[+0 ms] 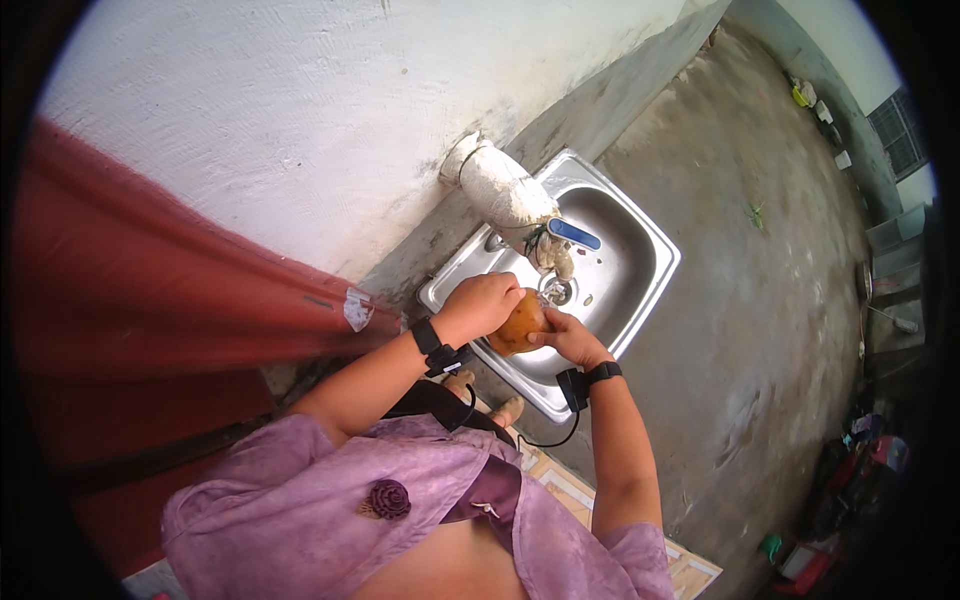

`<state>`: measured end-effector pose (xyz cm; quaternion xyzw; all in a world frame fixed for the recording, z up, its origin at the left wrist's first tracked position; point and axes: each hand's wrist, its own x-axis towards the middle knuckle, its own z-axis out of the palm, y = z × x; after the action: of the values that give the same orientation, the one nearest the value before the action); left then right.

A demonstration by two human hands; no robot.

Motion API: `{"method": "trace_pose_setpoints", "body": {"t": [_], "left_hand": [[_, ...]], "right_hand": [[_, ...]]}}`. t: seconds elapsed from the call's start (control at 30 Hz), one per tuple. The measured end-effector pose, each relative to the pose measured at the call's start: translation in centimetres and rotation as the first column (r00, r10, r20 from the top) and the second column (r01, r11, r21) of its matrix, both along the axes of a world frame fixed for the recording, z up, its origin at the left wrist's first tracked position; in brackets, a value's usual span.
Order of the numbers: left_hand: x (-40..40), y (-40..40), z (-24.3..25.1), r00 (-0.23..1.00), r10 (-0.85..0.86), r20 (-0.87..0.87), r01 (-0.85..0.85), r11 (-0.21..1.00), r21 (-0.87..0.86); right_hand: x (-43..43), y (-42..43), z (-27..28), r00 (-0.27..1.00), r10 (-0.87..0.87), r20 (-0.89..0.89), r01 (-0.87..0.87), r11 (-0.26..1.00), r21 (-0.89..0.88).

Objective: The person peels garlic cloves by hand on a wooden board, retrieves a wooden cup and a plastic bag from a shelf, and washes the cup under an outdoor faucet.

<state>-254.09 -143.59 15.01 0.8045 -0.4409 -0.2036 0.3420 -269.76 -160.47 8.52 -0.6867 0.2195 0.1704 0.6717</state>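
Note:
An orange-brown rounded object [519, 324], perhaps a bowl or a gourd piece, is between my hands over the near side of a stainless steel sink [630, 307]. My left hand [484, 301] is at its upper left, fingers curled at its rim. My right hand [571, 339] grips its right side, thumb on the surface. Water runs near its far edge from a tap with a cloth-wrapped spout [556, 259] and a blue lever [574, 234]. Below lies the drain [559, 291], with small scraps around it. What my left fingers touch is partly hidden.
A thick whitish wrapped pipe [499, 184] joins the tap to the white wall [262, 112]. A red curtain [187, 285] hangs at the left. Concrete ground [720, 262] lies to the right, with a red vehicle [832, 495] at the lower right.

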Motion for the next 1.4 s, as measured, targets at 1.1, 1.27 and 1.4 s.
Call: {"method": "trace_pose_setpoints", "body": {"t": [1.1,1.27,1.4], "left_hand": [[-7.1,-2.1,15.6,0.784,0.288,0.55,0.081,0.831,-0.55],[-12.4,7.8,15.9,0.95,0.16,0.266,-0.007,0.869,-0.496],[-15.0,17.1,14.7,0.937,0.315,0.15,-0.239,0.894,-0.379]], "right_hand": [[-10.6,1.4,-1.0,0.886,-0.463,-0.008,0.235,0.434,0.869],[-11.9,2.0,-0.6,0.877,-0.481,0.005,0.201,0.376,0.905],[-11.7,3.9,0.1,0.871,-0.486,-0.077,0.277,0.354,0.893]]}}
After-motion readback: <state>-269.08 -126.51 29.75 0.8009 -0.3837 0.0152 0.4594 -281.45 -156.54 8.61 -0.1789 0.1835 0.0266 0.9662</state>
